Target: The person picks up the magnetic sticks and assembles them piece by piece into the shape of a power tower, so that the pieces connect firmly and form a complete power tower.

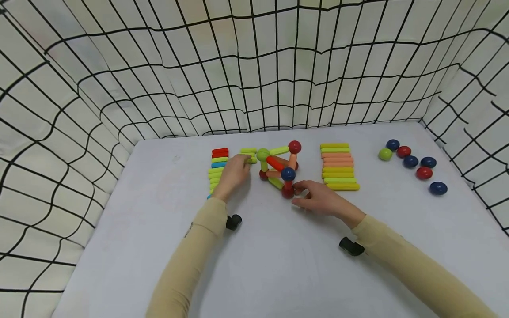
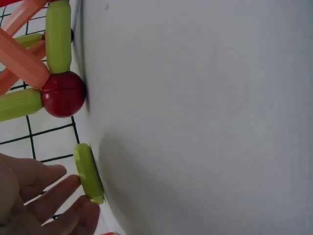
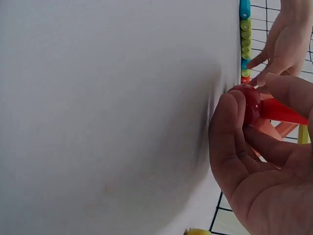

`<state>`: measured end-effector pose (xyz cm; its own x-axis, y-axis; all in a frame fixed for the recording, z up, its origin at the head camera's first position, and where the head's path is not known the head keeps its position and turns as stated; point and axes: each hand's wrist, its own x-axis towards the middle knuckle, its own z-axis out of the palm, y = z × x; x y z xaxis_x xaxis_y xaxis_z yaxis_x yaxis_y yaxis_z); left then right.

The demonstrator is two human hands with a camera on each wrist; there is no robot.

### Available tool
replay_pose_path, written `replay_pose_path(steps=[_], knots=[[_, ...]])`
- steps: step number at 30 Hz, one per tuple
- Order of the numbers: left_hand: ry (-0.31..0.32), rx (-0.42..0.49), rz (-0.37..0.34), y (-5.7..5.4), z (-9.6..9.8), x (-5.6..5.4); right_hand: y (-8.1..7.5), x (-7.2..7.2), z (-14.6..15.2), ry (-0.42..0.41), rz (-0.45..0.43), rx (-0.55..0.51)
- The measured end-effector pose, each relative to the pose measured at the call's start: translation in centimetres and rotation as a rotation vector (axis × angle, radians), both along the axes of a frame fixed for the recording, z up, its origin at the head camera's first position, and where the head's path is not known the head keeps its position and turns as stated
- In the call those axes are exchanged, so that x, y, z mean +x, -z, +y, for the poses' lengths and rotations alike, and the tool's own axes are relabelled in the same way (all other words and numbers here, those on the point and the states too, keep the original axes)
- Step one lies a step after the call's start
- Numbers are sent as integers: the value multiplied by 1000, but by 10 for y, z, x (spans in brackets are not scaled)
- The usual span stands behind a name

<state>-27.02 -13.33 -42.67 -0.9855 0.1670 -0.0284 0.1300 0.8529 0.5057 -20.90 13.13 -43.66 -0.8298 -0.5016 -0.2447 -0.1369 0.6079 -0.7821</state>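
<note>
A magnetic stick-and-ball frame stands mid-table, with a green ball, a blue ball and several red balls joined by coloured sticks. At its near corner, my right hand holds the lower red ball between curled fingers and thumb. Left of the frame, my left hand reaches to a small group of yellow-green sticks. In the left wrist view its fingertips touch one yellow-green stick lying on the table, while the thumb stays apart from it.
A column of short red, blue and yellow-green sticks lies partly behind the left hand. Longer yellow and orange sticks lie in a row to the right. Loose blue, red and green balls sit far right. Black netting encloses the table.
</note>
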Motion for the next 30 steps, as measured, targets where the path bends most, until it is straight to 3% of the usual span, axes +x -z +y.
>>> replay_pose_path(steps=[7, 16, 18, 20, 23, 26, 30], knots=[[-11, -132, 54, 5, 4, -5, 0, -7, -7, -6, 49, 70], [-48, -81, -86, 5, 13, -4, 2, -9, -8, -22, 122, 141], [-77, 6, -146, 3, 13, -5, 3, -9, -9, -11, 115, 137], [-127, 175, -217, 0, 14, -5, 3, -9, -10, -4, 115, 136], [-228, 548, -317, -6, 15, -7, 4, -10, -12, 2, 119, 139], [-289, 877, -360, -12, 16, -9, 5, -12, -14, 11, 120, 144], [-306, 1081, -407, -17, 16, -13, 3, -13, -17, 24, 118, 145]])
